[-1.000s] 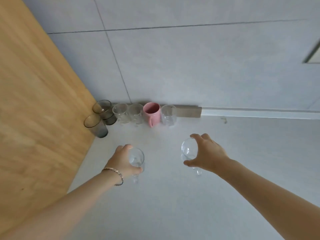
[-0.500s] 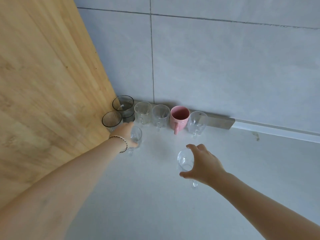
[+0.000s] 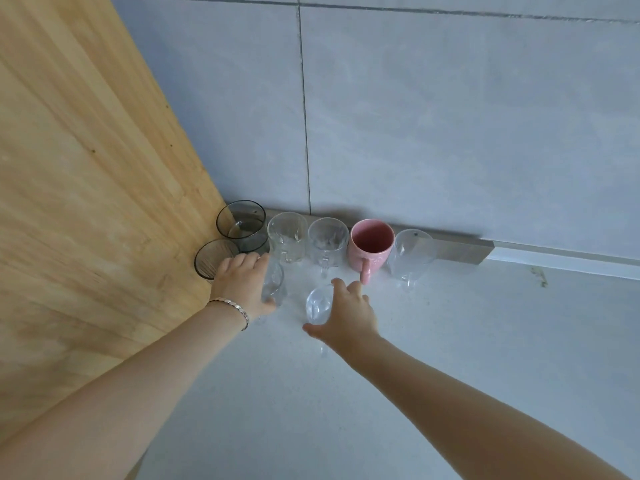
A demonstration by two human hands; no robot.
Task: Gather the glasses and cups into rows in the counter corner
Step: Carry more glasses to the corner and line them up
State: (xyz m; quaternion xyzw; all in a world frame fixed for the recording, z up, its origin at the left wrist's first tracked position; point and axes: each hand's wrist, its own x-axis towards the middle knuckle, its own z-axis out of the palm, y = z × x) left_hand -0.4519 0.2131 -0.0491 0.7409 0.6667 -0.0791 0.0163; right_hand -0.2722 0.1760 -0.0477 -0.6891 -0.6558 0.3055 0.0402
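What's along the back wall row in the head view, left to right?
Smoky grey glass → clear mug → second clear mug → pink mug → clear glass.

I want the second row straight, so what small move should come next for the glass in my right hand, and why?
Probably slide the right hand and its clear glass a little forward, to stand beside the glass in the left hand. The back row already runs along the wall to the pink mug, and the right glass sits behind the front line.

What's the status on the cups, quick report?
Left hand grips a clear mug beside the front smoked glass. Right hand holds another clear mug. Pink mug in back row. Nothing blocking.
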